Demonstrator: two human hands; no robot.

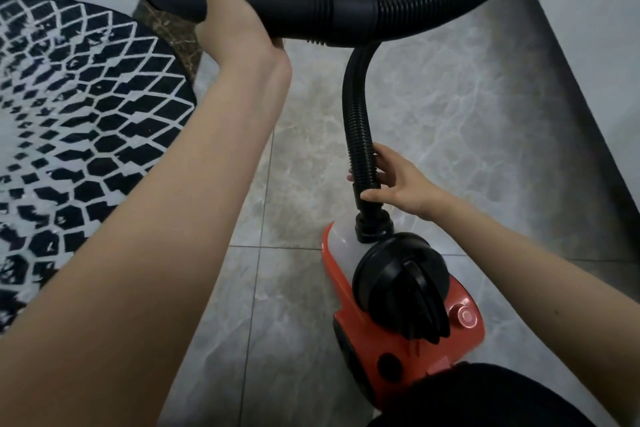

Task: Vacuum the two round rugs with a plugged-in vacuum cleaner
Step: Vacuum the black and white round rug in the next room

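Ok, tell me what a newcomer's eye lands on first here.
The orange vacuum on the grey tile floor, lower right, stands out first. Its black hose loops up from it: the right hand grips the hose just above the body, the left hand holds the nozzle end at the top. A black-and-white patterned rug fills the left.

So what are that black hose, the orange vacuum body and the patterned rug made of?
Hose: looks like flexible black plastic, matte, with close ribs along its bend. Vacuum body: seemingly hard moulded plastic, glossy orange, catching highlights. Rug: probably woven or short-pile textile, its black-and-white lattice looking soft and slightly fuzzy.
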